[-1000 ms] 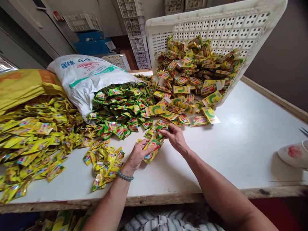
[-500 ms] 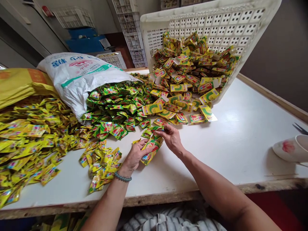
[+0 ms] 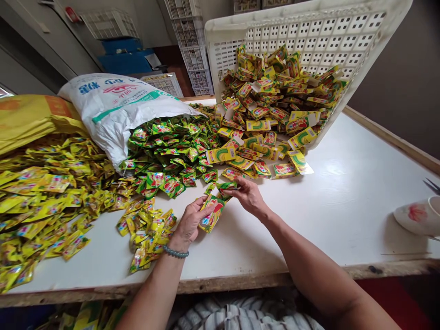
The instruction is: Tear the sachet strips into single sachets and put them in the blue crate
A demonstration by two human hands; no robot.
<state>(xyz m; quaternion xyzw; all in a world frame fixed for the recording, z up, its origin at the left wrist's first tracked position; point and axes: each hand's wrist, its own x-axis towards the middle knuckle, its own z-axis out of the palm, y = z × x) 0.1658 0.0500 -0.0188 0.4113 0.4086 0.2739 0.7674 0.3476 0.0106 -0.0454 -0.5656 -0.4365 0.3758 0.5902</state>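
My left hand [image 3: 190,222] is closed around a small yellow-and-green printed box [image 3: 211,213], tilted, with its top end toward my right hand. Between the thumb and fingers of my right hand [image 3: 249,197] is a green candy packet [image 3: 227,187], held right at the upper end of the box. I cannot tell whether part of it is inside. Beyond my hands lies a heap of green packets [image 3: 173,153], spilling from a white woven sack [image 3: 113,103]. A small pile of yellow packets [image 3: 147,236] is left of my left wrist.
A large heap of yellow packets [image 3: 44,201] covers the table's left side beside a stack of yellow bags [image 3: 34,117]. At the back, a tipped white crate [image 3: 309,34] spills small boxes [image 3: 261,114]. A white cup [image 3: 417,215] and scissors [image 3: 432,185] are at right.
The green packet has shifted slightly away from the box's front, so more of the box's printed face shows. Both hands stay in nearly the same place. The view has shifted slightly.
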